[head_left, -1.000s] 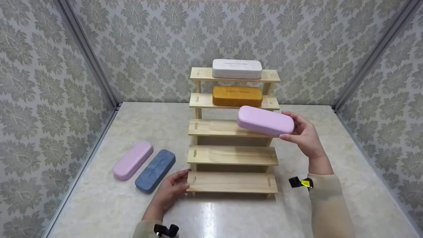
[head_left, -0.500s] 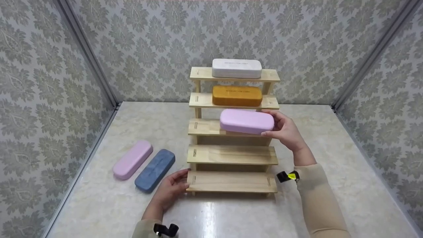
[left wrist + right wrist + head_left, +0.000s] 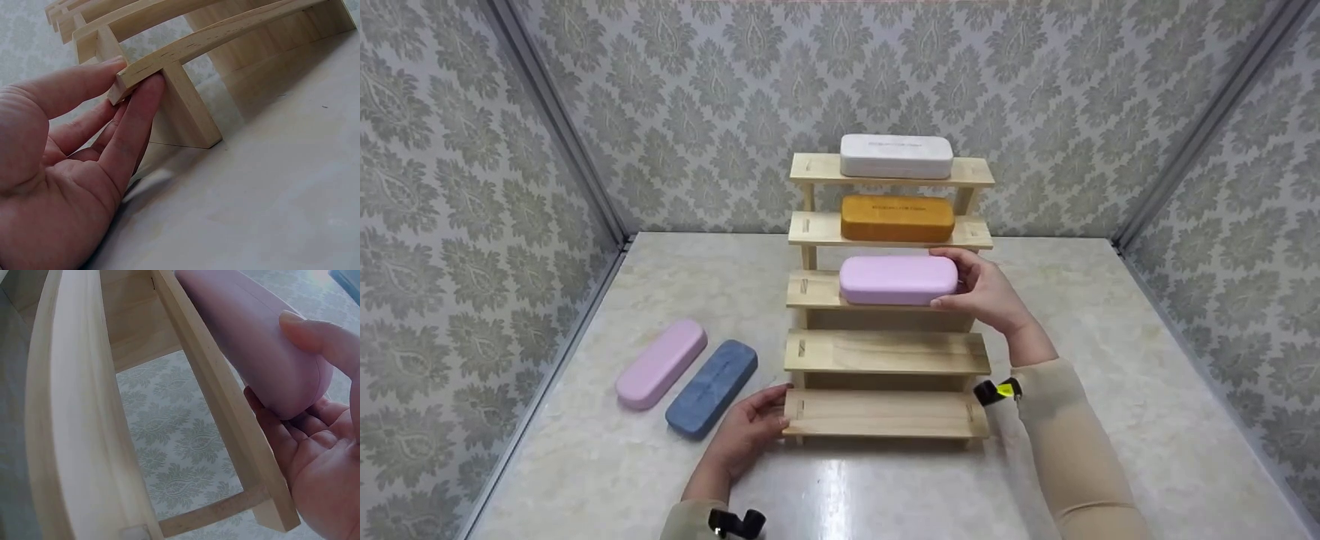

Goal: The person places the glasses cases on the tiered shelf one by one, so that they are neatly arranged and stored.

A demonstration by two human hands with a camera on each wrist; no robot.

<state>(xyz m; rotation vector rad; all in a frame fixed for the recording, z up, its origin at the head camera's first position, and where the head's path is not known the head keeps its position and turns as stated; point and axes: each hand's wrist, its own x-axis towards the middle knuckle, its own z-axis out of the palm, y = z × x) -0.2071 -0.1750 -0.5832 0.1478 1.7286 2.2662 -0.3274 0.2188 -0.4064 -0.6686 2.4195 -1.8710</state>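
Observation:
A wooden stepped rack (image 3: 889,412) with several shelves stands mid-table. My right hand (image 3: 986,292) grips the right end of a pink glasses case (image 3: 896,280), which lies level along the middle shelf. In the right wrist view, the thumb presses one side of the case (image 3: 264,343) and the fingers curl beneath its end. With my left hand (image 3: 750,427) I pinch the left end of the lowest shelf; in the left wrist view, thumb and fingers close on the shelf's corner (image 3: 135,70).
On the top shelf sits a white case (image 3: 896,156), with an orange case (image 3: 897,218) one step below. Another pink case (image 3: 662,364) and a blue case (image 3: 712,388) lie on the table (image 3: 585,465) left of the rack. Patterned walls (image 3: 720,97) enclose the table.
My right hand has moved left and slightly down with the pink glasses case, which went from tilted in front of the rack to straight along the middle shelf. The left hand stayed put.

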